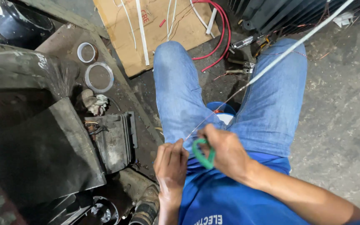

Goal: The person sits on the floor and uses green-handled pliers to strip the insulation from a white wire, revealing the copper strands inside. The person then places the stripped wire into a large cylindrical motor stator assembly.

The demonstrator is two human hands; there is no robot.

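Nearest the camera, over the blue shirt and lap: left hand (171,163) with fingers curled inward, fingertips pinched at the near end of a thin wire (213,113), though whether truly clamped on it cannot be told for sure. Just beside it to the right, almost touching: right hand (223,148) closed through the green handle of a pair of scissors (203,153), blades hidden behind the fingers. From the two hands outward, the wire's long axis runs up and to the right, crossing the gap between the jeans-clad knees and passing over a blue-rimmed container (222,111) on the floor. Farther along the same line, a white sleeve (296,43) covering the wire, stretched taut toward the upper right corner. Both hands at the near end, left slightly closer to the tip. Beyond, well apart: a cardboard sheet (155,33) with a red cable (221,37).
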